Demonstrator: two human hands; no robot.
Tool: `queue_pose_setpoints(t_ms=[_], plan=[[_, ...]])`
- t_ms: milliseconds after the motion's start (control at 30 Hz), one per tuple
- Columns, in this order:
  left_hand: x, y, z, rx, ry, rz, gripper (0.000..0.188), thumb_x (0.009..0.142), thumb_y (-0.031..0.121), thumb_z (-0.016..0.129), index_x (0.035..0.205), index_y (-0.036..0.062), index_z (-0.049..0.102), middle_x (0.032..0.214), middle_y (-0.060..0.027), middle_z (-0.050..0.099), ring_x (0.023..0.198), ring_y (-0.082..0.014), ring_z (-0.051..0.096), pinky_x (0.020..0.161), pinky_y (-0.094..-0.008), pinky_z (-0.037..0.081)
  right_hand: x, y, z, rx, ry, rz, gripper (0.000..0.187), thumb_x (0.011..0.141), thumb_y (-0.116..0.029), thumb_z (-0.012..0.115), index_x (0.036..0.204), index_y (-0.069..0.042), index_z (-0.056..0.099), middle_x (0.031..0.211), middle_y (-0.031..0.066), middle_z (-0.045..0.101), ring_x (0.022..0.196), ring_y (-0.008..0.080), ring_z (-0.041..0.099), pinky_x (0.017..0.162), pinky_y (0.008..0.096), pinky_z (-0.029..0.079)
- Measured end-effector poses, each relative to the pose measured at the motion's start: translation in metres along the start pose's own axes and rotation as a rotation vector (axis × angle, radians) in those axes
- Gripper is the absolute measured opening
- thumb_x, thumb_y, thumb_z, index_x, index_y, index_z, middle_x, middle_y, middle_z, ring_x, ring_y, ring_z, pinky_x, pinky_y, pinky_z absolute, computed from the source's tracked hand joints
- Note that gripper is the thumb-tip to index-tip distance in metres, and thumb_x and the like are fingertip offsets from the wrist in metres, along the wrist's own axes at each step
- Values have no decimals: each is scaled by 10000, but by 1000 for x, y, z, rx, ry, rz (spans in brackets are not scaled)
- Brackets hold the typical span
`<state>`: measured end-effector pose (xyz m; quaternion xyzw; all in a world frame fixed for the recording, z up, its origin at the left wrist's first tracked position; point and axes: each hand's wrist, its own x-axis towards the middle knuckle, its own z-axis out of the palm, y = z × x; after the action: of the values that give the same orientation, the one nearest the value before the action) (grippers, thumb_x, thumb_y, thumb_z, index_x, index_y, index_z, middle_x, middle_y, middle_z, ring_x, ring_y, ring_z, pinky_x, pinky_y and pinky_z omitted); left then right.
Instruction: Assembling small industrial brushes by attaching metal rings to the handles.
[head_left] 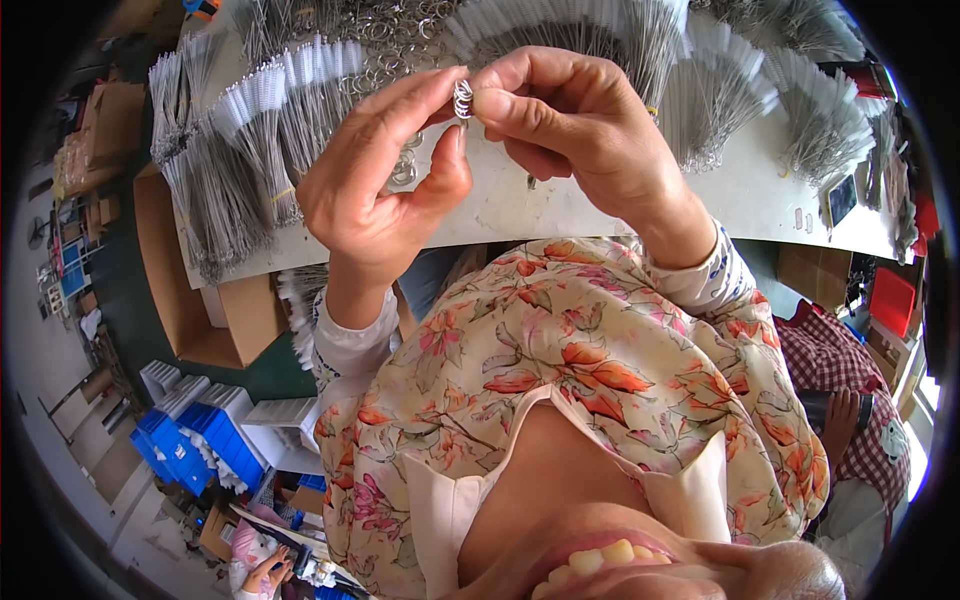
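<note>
Above the table's near edge, both hands meet at a small cluster of shiny metal rings [463, 99], seen edge-on like a short coil. My right hand [600, 130] pinches it from the right between thumb and forefinger, the other fingers curled below. From the left, my left hand [365, 190] steadies the cluster with its forefinger tip on top and its thumb just below. Whether the rings are joined cannot be made out. Behind the hands, many loose metal rings [400, 35] lie heaped on the white table [480, 205]. A few more rings [404, 168] show beside my left thumb.
Bundles of thin wire brushes with white bristles [270, 105] line the table's left, and more brush bundles [715, 95] its right. A cardboard box [200, 300] stands below the left edge. Blue bins [185, 445] are farther left. Another person in a checkered garment [845, 400] is at right.
</note>
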<state>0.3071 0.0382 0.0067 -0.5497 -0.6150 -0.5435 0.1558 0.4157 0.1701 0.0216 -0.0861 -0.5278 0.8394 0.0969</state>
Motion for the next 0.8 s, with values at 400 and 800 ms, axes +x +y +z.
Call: queue_pose_setpoints(t_ms=[400, 800], plan=[[13, 6, -20, -113, -191, -80, 288, 665, -124, 618, 934, -30, 658, 902, -119, 664, 780, -150, 650, 670, -243, 547, -7, -2, -2, -39, -46, 86, 159, 819, -176, 669, 843, -19, 669, 627, -11, 571, 502, 38, 471, 447, 184, 363], [-9, 10, -20, -308, -53, -249, 292, 707, -136, 585, 991, -75, 619, 994, -162, 627, 813, -187, 640, 707, -252, 529, -3, 8, -5, -192, -114, 182, 167, 843, -194, 639, 853, -28, 656, 660, -7, 586, 534, 42, 512, 465, 187, 390]])
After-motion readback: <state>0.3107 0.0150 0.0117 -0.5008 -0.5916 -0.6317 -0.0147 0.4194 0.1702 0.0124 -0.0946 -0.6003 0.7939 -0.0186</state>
